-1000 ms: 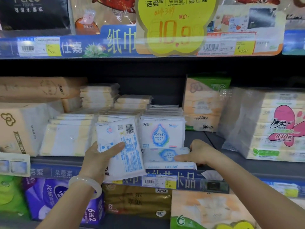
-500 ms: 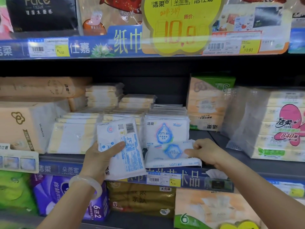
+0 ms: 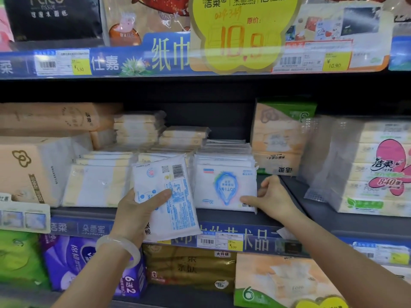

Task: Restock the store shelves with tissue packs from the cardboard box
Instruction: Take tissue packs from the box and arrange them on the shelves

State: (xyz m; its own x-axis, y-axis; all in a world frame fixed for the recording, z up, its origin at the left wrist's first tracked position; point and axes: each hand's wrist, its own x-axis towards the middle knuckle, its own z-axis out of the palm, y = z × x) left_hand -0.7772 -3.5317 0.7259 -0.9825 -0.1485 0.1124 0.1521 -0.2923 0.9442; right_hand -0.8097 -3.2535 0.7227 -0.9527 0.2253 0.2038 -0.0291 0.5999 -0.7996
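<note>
A shopworker's right hand (image 3: 270, 197) pinches a tissue pack (image 3: 224, 188) upright on the shelf (image 3: 289, 215), left hand (image 3: 139, 213) gripping another pack (image 3: 165, 196), likely shelved next.

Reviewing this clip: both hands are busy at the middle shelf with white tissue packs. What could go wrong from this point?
1. The front pack that the right hand grips at its lower right corner stands upside down, logo inverted; it may end up shelved that way.
2. It stands close to the shelf edge, so it could tip forward once released.
3. The left hand holds the second pack one-handed in front of the shelf; it might slip.
</note>
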